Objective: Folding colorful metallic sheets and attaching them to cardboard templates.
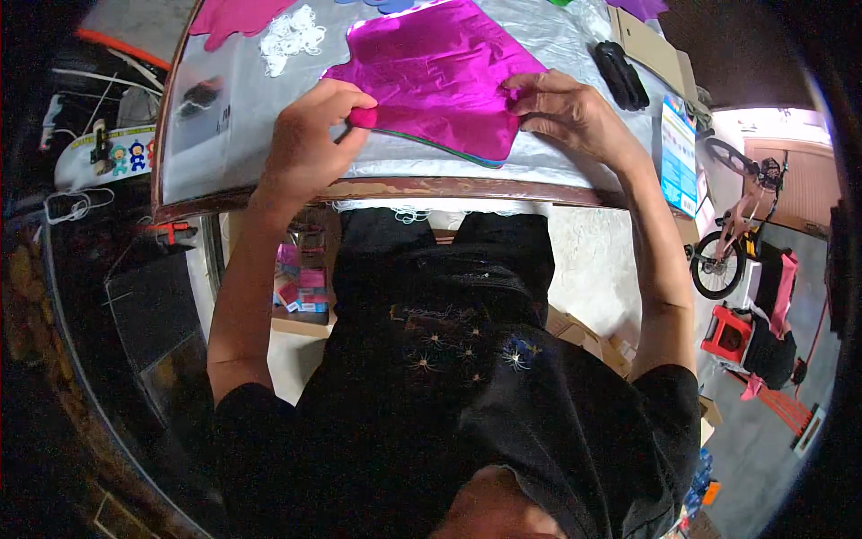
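Observation:
A shiny magenta cloth lies spread over the table in front of me, with a thin dark green edge showing along its near side. My left hand pinches its near left corner between thumb and fingers, where a small rounded pinkish-red bit sticks out. I cannot make out whether that bit is bunched cloth or a separate piece. On the opposite side, my right hand grips the cloth's right edge, thumb below and fingers bent above. The cloth between the hands is slightly wrinkled.
A white thread tangle and pink cloth pieces lie at the far left. To the right are a black folded item, a cardboard piece and a blue-and-white package. The table's brown edge runs before me.

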A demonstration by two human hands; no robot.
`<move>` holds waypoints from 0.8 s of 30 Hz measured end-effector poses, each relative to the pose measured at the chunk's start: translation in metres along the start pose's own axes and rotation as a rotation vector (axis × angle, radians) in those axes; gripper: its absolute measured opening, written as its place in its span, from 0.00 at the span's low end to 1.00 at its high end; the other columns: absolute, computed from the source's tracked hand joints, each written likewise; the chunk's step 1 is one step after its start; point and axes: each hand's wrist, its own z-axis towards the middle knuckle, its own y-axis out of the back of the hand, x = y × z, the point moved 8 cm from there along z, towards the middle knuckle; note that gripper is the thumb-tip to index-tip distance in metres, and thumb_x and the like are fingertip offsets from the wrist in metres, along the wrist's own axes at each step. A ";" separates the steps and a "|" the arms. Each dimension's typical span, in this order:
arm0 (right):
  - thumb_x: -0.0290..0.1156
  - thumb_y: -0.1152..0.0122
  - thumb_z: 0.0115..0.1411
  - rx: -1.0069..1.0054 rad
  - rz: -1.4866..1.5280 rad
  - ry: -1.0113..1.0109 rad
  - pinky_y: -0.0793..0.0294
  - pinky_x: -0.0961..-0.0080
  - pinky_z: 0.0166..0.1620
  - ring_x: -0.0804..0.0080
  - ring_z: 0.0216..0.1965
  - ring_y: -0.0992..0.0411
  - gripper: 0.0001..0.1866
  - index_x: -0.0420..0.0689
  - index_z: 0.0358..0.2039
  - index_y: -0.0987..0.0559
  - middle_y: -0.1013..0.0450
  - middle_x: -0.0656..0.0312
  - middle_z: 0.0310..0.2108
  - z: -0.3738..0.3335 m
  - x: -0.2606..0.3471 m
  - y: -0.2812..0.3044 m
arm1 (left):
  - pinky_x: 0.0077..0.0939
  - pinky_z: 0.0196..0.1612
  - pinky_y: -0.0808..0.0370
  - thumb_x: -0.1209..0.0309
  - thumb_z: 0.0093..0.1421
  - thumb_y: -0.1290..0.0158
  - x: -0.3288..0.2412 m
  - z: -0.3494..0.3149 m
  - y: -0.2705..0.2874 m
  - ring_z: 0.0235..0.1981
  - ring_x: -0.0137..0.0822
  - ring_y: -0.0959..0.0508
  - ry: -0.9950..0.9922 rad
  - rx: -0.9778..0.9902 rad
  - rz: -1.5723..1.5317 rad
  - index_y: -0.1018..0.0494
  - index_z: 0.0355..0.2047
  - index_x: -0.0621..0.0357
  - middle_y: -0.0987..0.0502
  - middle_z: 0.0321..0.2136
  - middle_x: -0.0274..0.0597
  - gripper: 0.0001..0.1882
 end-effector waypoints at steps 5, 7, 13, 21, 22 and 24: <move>0.25 0.32 0.56 -0.020 -0.020 0.020 0.24 0.63 0.55 0.54 0.52 0.25 0.12 0.40 0.42 0.17 0.25 0.54 0.55 0.000 0.001 0.000 | 0.26 0.43 0.21 0.82 0.53 0.40 0.001 -0.001 0.000 0.40 0.38 0.18 -0.031 -0.010 0.015 0.21 0.41 0.59 0.19 0.41 0.43 0.14; 0.25 0.32 0.56 -0.014 -0.006 0.020 0.24 0.63 0.55 0.54 0.52 0.25 0.12 0.40 0.42 0.17 0.25 0.54 0.55 0.000 0.003 0.000 | 0.26 0.43 0.21 0.82 0.53 0.40 0.002 -0.001 -0.002 0.40 0.38 0.18 -0.043 -0.008 0.020 0.20 0.40 0.59 0.19 0.41 0.43 0.13; 0.26 0.32 0.56 -0.042 0.069 -0.083 0.27 0.62 0.57 0.55 0.55 0.27 0.14 0.39 0.43 0.18 0.24 0.55 0.54 -0.003 0.004 0.001 | 0.27 0.44 0.21 0.81 0.53 0.39 0.004 -0.002 0.001 0.41 0.37 0.18 -0.052 -0.036 0.070 0.19 0.39 0.60 0.19 0.41 0.44 0.12; 0.20 0.35 0.57 -0.134 -0.059 -0.057 0.28 0.64 0.55 0.55 0.51 0.27 0.12 0.38 0.43 0.19 0.24 0.54 0.53 -0.003 0.013 -0.003 | 0.32 0.41 0.22 0.77 0.53 0.39 0.013 -0.004 0.003 0.38 0.43 0.18 -0.040 -0.081 -0.075 0.20 0.39 0.59 0.19 0.38 0.45 0.11; 0.19 0.35 0.56 -0.147 -0.098 -0.055 0.28 0.64 0.54 0.55 0.51 0.27 0.12 0.38 0.43 0.19 0.24 0.53 0.53 -0.004 0.012 -0.004 | 0.32 0.41 0.22 0.77 0.53 0.39 0.011 -0.004 0.005 0.38 0.43 0.18 -0.028 -0.092 -0.058 0.20 0.39 0.59 0.19 0.38 0.45 0.11; 0.19 0.35 0.56 -0.160 -0.085 -0.050 0.28 0.64 0.54 0.55 0.50 0.27 0.11 0.38 0.42 0.19 0.24 0.53 0.52 -0.004 0.018 -0.005 | 0.31 0.39 0.22 0.78 0.52 0.39 0.004 -0.002 0.009 0.36 0.41 0.18 0.009 -0.101 -0.117 0.20 0.38 0.60 0.20 0.38 0.44 0.12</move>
